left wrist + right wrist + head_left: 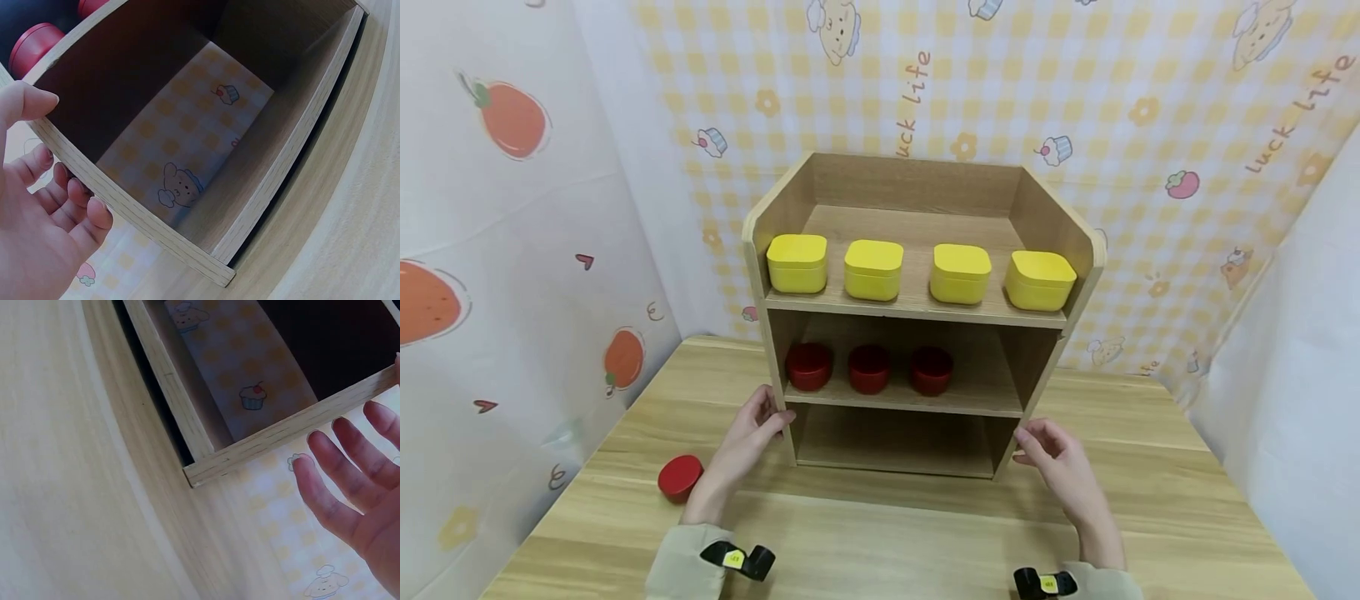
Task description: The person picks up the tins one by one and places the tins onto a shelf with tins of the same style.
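Observation:
A small wooden shelf unit stands on the table. My left hand grips its left side panel low down, thumb on the front edge and fingers curled along the outside. At the opposite side panel, my right hand pinches the front edge between thumb and forefinger. Its other fingers are spread apart outside the panel. Yellow boxes stand in a row on the top tier. Three round red containers sit on the middle tier, toward the left. The bottom tier holds nothing.
Another round red container lies on the wooden table, left of my left forearm. Behind the unit hangs a yellow checked cloth. White cloths close off both sides.

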Tool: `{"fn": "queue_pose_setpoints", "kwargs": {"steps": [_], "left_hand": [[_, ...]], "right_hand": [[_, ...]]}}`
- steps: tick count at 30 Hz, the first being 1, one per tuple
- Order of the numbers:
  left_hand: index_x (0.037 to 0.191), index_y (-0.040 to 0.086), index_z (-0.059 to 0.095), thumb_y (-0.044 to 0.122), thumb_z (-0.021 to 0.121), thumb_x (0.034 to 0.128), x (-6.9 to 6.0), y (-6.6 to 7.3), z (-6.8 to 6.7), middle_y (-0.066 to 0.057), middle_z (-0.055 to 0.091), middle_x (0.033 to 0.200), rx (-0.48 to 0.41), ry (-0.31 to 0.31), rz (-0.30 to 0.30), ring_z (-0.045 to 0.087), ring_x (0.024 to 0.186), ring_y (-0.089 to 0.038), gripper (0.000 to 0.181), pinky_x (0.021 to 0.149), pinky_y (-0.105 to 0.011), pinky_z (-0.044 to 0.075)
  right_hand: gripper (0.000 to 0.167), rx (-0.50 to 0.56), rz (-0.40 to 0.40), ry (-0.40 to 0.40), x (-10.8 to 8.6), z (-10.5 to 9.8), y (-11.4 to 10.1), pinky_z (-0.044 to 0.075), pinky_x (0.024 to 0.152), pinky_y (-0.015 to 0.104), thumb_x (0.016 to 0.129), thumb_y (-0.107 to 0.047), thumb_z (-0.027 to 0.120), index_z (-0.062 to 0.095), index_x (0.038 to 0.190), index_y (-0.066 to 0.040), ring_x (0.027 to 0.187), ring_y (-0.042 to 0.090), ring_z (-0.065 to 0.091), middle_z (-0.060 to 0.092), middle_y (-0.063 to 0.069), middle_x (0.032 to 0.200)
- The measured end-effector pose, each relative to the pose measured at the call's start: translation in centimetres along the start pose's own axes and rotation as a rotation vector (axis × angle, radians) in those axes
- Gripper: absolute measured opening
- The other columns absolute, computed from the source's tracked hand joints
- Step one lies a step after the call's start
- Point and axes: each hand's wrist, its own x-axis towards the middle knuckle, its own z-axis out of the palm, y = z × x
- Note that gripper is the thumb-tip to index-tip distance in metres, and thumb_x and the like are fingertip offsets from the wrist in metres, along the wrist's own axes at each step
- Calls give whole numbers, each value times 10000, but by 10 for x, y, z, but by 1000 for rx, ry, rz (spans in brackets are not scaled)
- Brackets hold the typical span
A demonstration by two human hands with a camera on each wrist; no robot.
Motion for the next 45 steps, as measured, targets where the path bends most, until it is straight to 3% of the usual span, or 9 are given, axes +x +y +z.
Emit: {"fn": "queue_pose_setpoints", "kwargs": {"steps": [7, 15, 20, 35, 41, 45], "left_hand": [[1082, -10, 440, 84, 575, 935, 0, -2, 2, -82, 441, 883, 3, -2, -29, 495, 811, -175, 220, 716, -306, 470], [1068, 33, 450, 92, 571, 935, 1, -4, 1, -111, 449, 883, 40, 3, -49, 496, 829, -313, 190, 714, -331, 463], [1081, 25, 449, 108, 580, 934, 0, -4, 0, -102, 455, 889, 45, 2, -57, 500, 829, -292, 214, 712, -329, 465], [1082, 20, 453, 107, 594, 937, -1, 1, 0, -96, 457, 905, 44, -20, -33, 517, 816, -194, 221, 727, -318, 483], [1117, 1, 464, 134, 585, 957, -6, 5, -7, -106, 481, 959, 98, -47, -41, 540, 877, -212, 241, 777, -341, 502], [1102, 7, 489, 129, 574, 966, -9, 9, -13, -121, 512, 991, 137, -79, -14, 556, 895, -255, 202, 777, -354, 504]], "right_hand": [[213, 29, 5, 13, -1, 1, 2, 570, 729, 383, 979, -104, 595, 600, 985, 108, 795, 168, 651, 597, 140, 913], [239, 116, 27, 12, -2, 3, 7, 571, 733, 384, 992, -98, 570, 572, 986, 141, 837, 126, 619, 574, 104, 921], [252, 146, 37, 17, -3, 5, 9, 570, 740, 383, 998, -101, 558, 562, 984, 152, 864, 120, 605, 573, 104, 930], [249, 167, 31, 11, -4, 4, 8, 568, 753, 407, 1002, -94, 548, 546, 999, 155, 905, 132, 595, 571, 89, 954], [258, 155, 41, 8, -4, 6, 7, 563, 765, 429, 1002, -110, 552, 558, 1014, 148, 918, 146, 600, 566, 111, 974], [256, 156, 45, 10, -5, 5, 7, 562, 769, 432, 1003, -104, 548, 552, 1022, 152, 921, 144, 603, 557, 105, 967]]}}
